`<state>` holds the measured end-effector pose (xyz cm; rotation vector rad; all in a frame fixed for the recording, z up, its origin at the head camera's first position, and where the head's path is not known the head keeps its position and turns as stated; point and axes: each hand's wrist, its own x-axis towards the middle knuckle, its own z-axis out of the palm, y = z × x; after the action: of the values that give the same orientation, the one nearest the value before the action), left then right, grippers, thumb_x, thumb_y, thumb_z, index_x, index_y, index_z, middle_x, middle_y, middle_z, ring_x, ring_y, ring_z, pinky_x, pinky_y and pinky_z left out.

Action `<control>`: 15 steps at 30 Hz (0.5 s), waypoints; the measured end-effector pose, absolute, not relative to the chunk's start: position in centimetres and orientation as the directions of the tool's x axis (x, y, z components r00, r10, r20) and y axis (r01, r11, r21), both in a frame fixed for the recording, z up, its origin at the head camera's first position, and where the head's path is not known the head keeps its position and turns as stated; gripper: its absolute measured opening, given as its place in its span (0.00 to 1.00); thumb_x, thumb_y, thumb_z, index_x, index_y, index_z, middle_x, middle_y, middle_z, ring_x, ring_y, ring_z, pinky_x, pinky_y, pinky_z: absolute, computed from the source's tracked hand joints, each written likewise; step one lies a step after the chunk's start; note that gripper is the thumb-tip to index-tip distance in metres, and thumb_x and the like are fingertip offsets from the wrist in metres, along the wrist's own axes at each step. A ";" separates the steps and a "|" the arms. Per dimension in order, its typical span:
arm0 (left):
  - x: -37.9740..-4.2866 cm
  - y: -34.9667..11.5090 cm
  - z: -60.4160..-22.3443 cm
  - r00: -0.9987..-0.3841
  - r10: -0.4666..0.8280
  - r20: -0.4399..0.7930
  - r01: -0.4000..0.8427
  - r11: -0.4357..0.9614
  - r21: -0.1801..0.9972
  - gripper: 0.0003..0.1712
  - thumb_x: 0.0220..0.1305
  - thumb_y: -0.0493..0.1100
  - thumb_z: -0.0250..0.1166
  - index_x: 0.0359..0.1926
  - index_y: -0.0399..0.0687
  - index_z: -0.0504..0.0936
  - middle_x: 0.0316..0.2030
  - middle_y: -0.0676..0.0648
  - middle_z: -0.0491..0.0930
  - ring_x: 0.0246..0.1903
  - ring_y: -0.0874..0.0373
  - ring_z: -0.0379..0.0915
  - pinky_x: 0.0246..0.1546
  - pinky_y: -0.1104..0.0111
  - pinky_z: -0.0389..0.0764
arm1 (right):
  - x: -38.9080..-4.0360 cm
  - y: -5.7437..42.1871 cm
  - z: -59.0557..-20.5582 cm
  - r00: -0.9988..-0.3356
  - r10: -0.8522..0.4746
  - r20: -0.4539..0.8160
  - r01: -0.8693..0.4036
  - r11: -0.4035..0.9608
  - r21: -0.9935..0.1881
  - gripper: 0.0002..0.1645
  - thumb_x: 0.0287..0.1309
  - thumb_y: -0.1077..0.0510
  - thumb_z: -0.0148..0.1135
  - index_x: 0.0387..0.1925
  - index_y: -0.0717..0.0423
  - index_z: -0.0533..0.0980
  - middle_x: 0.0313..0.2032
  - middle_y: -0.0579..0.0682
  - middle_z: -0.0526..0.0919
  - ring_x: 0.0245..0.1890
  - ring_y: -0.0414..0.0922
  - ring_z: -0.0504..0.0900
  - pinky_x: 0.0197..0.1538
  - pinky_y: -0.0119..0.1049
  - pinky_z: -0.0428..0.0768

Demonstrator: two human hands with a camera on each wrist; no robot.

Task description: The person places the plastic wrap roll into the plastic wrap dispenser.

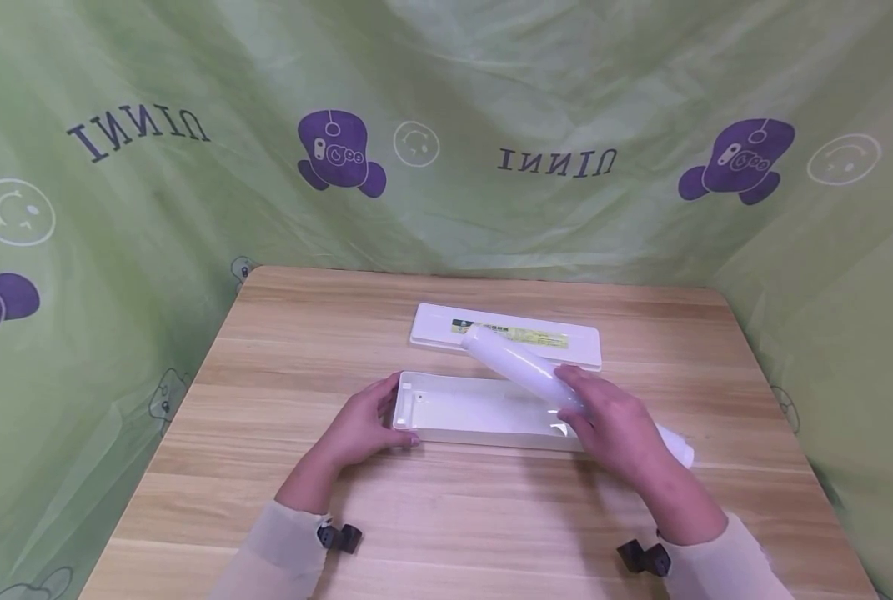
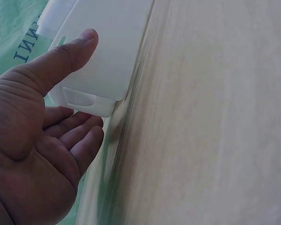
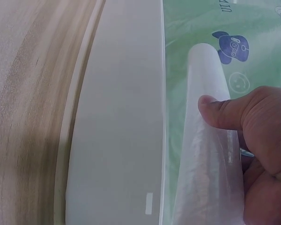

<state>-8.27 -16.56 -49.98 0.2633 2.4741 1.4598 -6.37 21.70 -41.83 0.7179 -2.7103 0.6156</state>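
My left hand point(image 1: 359, 425) holds the left end of a white plastic box point(image 1: 476, 404) that lies open-topped on the table. In the left wrist view the thumb point(image 2: 70, 58) lies on the box's front wall, with the fingers curled by its end. My right hand point(image 1: 614, 421) grips a roll of cling film point(image 1: 517, 364) near its middle. The roll slants above the right half of the box, its far end raised toward the lid. In the right wrist view the thumb presses the roll point(image 3: 208, 154), behind the box's long wall point(image 3: 117, 108).
Behind the box lies a long white lid point(image 1: 431, 323) with a green and yellow label, partly covered by the roll's end. Everything is on a wood-grain table point(image 1: 446, 533). Green printed cloth point(image 1: 461, 217) hangs around its back and sides.
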 end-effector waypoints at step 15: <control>-8.2 -16.7 -50.0 -0.951 0.278 -0.136 0.017 0.485 0.875 0.67 0.35 0.52 0.85 0.75 0.47 0.57 0.70 0.49 0.63 0.68 0.56 0.61 0.66 0.68 0.65 | -6.6 20.8 -42.1 -0.811 -0.448 0.376 -0.567 0.760 -0.318 0.37 0.48 0.59 0.76 0.61 0.58 0.74 0.57 0.57 0.80 0.54 0.56 0.80 0.54 0.54 0.81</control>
<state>-8.25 -16.66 -50.00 0.2512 2.4740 1.4531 -6.57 20.83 -42.10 0.7903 -2.6796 0.6152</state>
